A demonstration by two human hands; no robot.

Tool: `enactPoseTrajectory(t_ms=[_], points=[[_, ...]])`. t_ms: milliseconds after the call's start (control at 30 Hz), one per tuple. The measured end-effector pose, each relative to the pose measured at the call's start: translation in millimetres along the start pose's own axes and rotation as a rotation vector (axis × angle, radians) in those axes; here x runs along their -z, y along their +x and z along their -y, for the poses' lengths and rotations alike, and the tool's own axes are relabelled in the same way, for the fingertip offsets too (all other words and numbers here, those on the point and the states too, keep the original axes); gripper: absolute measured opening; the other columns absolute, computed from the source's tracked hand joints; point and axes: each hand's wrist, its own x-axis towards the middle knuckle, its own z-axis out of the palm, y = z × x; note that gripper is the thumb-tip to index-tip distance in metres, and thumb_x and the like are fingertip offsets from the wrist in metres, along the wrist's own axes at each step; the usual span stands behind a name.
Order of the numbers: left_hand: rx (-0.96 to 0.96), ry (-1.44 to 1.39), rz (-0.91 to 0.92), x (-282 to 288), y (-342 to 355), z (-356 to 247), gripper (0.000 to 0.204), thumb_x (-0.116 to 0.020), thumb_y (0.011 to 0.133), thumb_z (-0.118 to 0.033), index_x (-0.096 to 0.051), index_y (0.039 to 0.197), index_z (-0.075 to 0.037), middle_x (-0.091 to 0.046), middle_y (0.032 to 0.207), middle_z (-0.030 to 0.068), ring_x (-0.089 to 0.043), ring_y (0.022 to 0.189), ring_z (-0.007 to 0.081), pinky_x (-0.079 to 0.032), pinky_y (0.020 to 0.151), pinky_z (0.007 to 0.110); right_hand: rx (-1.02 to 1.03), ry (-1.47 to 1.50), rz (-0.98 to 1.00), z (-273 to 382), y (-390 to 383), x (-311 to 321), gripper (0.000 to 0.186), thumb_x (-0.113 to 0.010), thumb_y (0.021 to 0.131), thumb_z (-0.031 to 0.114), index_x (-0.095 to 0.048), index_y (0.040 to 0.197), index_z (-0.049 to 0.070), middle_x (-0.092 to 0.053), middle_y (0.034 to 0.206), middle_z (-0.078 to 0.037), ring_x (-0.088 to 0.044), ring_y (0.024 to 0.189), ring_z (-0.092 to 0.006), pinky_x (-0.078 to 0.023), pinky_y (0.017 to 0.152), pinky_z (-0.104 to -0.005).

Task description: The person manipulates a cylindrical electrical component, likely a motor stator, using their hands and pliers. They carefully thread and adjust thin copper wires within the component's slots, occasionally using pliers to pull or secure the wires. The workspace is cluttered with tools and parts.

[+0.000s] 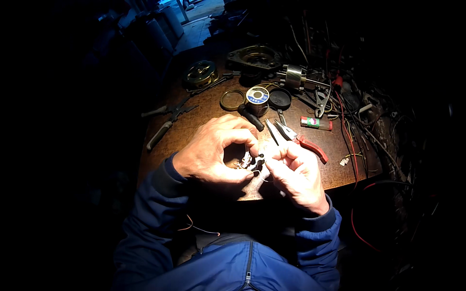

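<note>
My left hand [216, 148] curls thumb and fingers around a small electrical part [246, 160] with pale and dark pieces, held over the table's near edge. Close beside it on the right, my right hand [298, 169] is closed in a pinch at that part. What its fingertips grip is too small and overexposed to name. Just beyond my hands lie slim metal tweezers [273, 130], red-handled long-nose pliers [310, 147] and a short black rod-like piece [251, 118].
A wire spool [257, 96] stands between a round ring [233, 100] and a black cap [280, 98]. Light-handled pliers [162, 128] lie left; a red-green tube [316, 123] lies right. Metal housings [255, 57], a shafted silver cylinder [294, 76] and tangled wires [371, 123] crowd the far and right sides.
</note>
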Motion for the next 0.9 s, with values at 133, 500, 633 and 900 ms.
enactPoseTrajectory(t_ms=[133,500,633,900], points=[[0.002,-0.003,0.012,0,2,-2,0.037,-0.093,0.064,-0.025,-0.075,0.095,-0.014,-0.072,0.118,0.0092,-0.066,0.119,0.0291,-0.050,0.101,0.042,0.147,-0.440,-0.155,5,-3,-6,0.010,-0.074,0.097,0.006,-0.069,0.102,-0.001,-0.061,0.070,-0.002,-0.056,0.061,-0.0066,-0.045,0.057,-0.0253],[-0.027,-0.012,0.021,2,2,1,0.040,-0.094,0.066,-0.025,-0.074,0.099,-0.013,-0.071,0.121,0.0105,-0.066,0.119,0.0296,-0.050,0.101,0.043,0.171,0.320,-0.041,-8,0,-22,0.037,-0.058,0.113,0.027,-0.074,0.102,-0.004,-0.068,0.084,-0.007,-0.057,0.066,-0.0090,-0.045,0.059,-0.0214],[-0.025,-0.001,0.023,2,2,-1,0.040,-0.094,0.065,-0.024,-0.075,0.099,-0.013,-0.071,0.121,0.0104,-0.066,0.119,0.0297,-0.050,0.101,0.043,0.174,0.453,0.048,-11,6,-23,0.045,-0.054,0.114,0.030,-0.063,0.082,0.000,-0.064,0.080,-0.008,-0.053,0.062,-0.0089,-0.041,0.055,-0.0220],[-0.008,0.000,0.018,2,0,-1,0.038,-0.095,0.065,-0.026,-0.076,0.097,-0.014,-0.071,0.120,0.0097,-0.066,0.118,0.0287,-0.050,0.100,0.042,0.186,0.303,-0.082,-8,11,-30,0.046,-0.054,0.114,0.025,-0.049,0.072,0.007,-0.048,0.067,0.000,-0.040,0.060,-0.0088,-0.032,0.055,-0.0256]])
